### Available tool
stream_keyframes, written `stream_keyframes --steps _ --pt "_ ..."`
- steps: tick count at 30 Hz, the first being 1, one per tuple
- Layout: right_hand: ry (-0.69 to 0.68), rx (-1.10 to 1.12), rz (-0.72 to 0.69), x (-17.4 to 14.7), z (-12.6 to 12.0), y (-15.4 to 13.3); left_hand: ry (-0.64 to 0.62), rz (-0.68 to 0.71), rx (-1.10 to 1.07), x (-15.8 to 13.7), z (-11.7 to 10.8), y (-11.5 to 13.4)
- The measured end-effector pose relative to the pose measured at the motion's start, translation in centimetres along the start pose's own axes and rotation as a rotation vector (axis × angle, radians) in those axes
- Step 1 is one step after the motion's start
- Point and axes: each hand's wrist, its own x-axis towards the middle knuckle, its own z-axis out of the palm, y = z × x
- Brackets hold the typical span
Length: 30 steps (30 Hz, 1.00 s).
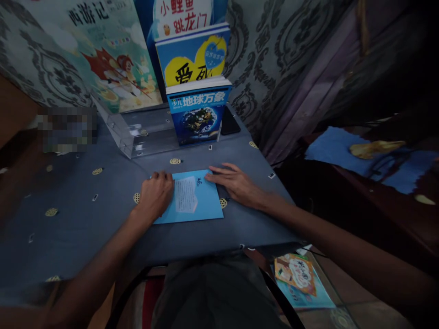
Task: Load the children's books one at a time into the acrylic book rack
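A light blue book [209, 201] with a pale printed text panel lies flat on the cloth-covered table. My left hand [156, 194] is over its left edge, with the fingers curled and closed on that side; the fingertips are partly hidden. At the upper right corner, my right hand [236, 185] rests with fingers stretched out and touching the cover. Just beyond the hands, a clear acrylic book stand [126, 141] holds a blue earth-picture book [200, 119] in its front row, with a blue and yellow book [192, 55] behind it.
A large green picture book [113, 59] and another blue book [185, 18] stand at the back. A dark phone [230, 122] lies beside the stand. Blue cloth [325, 153] covers a surface at right. Below the table's front edge, an orange-covered book [297, 274] lies on another book.
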Motion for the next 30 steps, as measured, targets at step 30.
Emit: stream_keyframes --steps 30 --pt "0.060 -0.123 -0.171 -3.2 -1.0 -5.8 -0.087 0.298 -0.043 -4.5 0.5 0.9"
